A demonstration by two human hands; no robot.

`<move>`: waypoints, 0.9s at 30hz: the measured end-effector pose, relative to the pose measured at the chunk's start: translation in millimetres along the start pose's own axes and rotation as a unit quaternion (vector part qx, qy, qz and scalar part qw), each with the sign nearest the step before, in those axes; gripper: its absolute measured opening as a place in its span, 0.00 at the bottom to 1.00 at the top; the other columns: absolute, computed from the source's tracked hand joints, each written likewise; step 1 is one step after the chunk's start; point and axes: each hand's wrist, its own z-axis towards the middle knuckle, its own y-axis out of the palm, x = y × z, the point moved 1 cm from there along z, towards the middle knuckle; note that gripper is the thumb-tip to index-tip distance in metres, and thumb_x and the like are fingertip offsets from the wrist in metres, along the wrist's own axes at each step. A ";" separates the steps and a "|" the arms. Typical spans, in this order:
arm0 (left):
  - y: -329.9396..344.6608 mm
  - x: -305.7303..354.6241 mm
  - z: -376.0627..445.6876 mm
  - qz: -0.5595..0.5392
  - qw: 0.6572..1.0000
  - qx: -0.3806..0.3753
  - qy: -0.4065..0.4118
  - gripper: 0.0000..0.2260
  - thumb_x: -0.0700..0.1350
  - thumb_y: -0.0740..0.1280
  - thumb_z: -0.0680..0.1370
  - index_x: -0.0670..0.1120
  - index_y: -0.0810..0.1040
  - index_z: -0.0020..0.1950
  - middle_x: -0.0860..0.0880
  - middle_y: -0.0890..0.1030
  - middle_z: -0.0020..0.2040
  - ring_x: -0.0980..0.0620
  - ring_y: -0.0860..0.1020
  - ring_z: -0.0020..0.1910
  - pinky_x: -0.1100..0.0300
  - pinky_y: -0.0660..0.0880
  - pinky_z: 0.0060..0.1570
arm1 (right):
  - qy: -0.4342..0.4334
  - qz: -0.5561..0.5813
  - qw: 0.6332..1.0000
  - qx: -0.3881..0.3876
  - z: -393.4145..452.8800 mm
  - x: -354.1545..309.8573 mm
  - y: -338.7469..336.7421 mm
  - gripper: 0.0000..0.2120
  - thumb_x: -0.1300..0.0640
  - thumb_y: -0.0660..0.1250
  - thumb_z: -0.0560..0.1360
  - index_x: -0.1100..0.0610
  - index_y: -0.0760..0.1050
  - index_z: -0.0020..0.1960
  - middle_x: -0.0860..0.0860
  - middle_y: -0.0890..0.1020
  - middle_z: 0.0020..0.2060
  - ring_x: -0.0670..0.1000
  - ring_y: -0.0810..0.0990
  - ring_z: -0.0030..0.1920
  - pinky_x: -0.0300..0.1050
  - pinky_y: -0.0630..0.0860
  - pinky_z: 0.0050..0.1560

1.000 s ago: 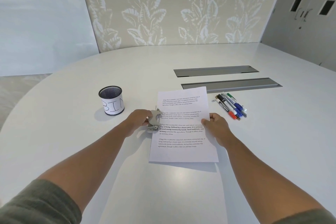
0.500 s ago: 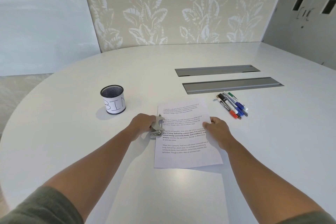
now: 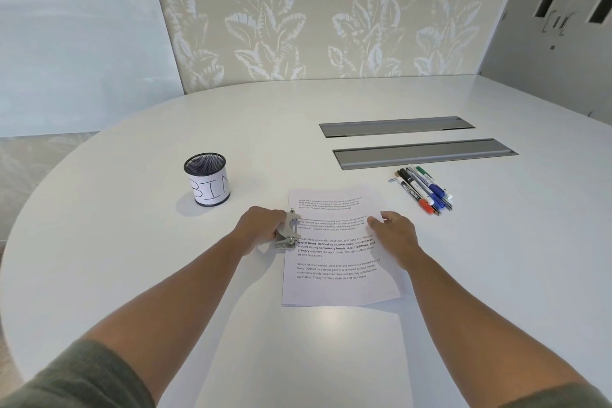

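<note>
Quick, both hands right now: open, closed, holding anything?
Left hand: closed around the hole punch at the left edge of the printed sheets.
Right hand: open, resting on the sheets.

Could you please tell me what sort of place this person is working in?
Probably an office meeting room: a large white table with two grey cable hatches set in, markers and printed paper.
</note>
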 end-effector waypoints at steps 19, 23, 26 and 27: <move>-5.3 1.9 -10.6 -0.042 0.996 -0.056 -0.052 0.13 0.38 0.66 0.71 0.34 0.81 0.53 0.39 0.87 0.42 0.47 0.85 0.34 0.62 0.81 0.33 | 0.028 -0.102 0.991 0.087 -0.4 -0.5 0.7 0.15 0.50 0.65 0.76 0.53 0.79 0.60 0.52 0.82 0.55 0.55 0.79 0.51 0.44 0.73 0.49; -4.5 2.1 -10.7 -0.045 0.996 -0.059 -0.053 0.14 0.37 0.65 0.71 0.33 0.81 0.54 0.39 0.87 0.44 0.47 0.85 0.34 0.63 0.80 0.32 | 0.029 -0.142 0.984 0.101 -0.3 -0.2 2.5 0.12 0.49 0.64 0.75 0.52 0.79 0.55 0.50 0.83 0.51 0.53 0.77 0.46 0.44 0.73 0.46; -3.6 2.4 -10.4 -0.048 0.995 -0.064 -0.053 0.15 0.37 0.65 0.70 0.34 0.81 0.54 0.38 0.87 0.44 0.47 0.85 0.34 0.63 0.80 0.31 | 0.022 -0.172 0.979 0.109 -1.7 -1.8 5.9 0.14 0.48 0.63 0.76 0.53 0.79 0.57 0.50 0.82 0.52 0.54 0.79 0.51 0.46 0.75 0.49; -3.5 1.7 -8.9 -0.047 0.995 -0.065 -0.052 0.15 0.37 0.65 0.70 0.34 0.81 0.54 0.39 0.87 0.44 0.47 0.86 0.35 0.62 0.81 0.33 | 0.017 -0.183 0.976 0.117 -2.6 -2.5 7.5 0.15 0.48 0.63 0.76 0.53 0.79 0.58 0.51 0.80 0.54 0.55 0.78 0.55 0.48 0.76 0.51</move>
